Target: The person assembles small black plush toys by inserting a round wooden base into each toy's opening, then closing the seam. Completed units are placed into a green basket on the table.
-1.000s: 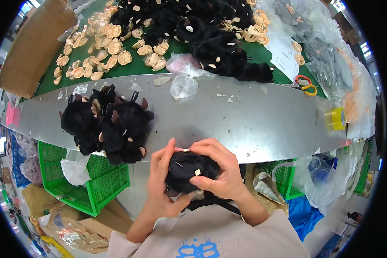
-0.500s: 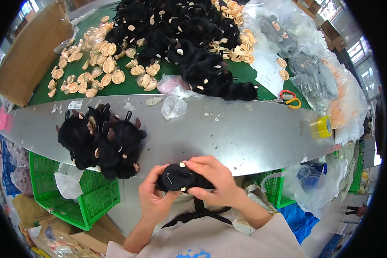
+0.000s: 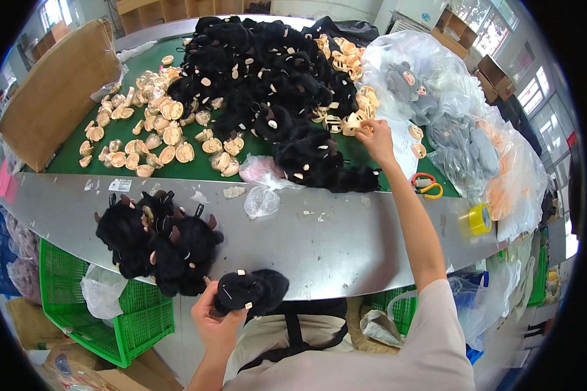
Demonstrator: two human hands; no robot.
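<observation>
My left hand (image 3: 216, 320) grips a black plush toy (image 3: 267, 287) at the table's near edge. The toy's flat round end faces up, with a thin pale line on it and two small cream-coloured tabs at its rim. Far across the table, my right hand (image 3: 376, 142) has its fingertips closed on a peach plastic part (image 3: 355, 122) with slots, at the near end of a heap of similar frames (image 3: 368, 98). Part of that piece is hidden by the fingers. Left of the held toy lies a cluster of black plush toys (image 3: 186, 251) with brown horns.
A big pile of black plush (image 3: 254, 72) covers the back middle. Rounded peach shells (image 3: 169, 133) lie left of it, by a cardboard sheet (image 3: 55, 94). To the right are scissors (image 3: 430, 189), yellow tape (image 3: 479, 219) and plastic bags (image 3: 463, 111). A green crate (image 3: 120, 339) stands below left.
My right hand has let go of the black plush toy and reached forward to the peach frames. My left hand has kept the toy and shifted slightly left and down.
</observation>
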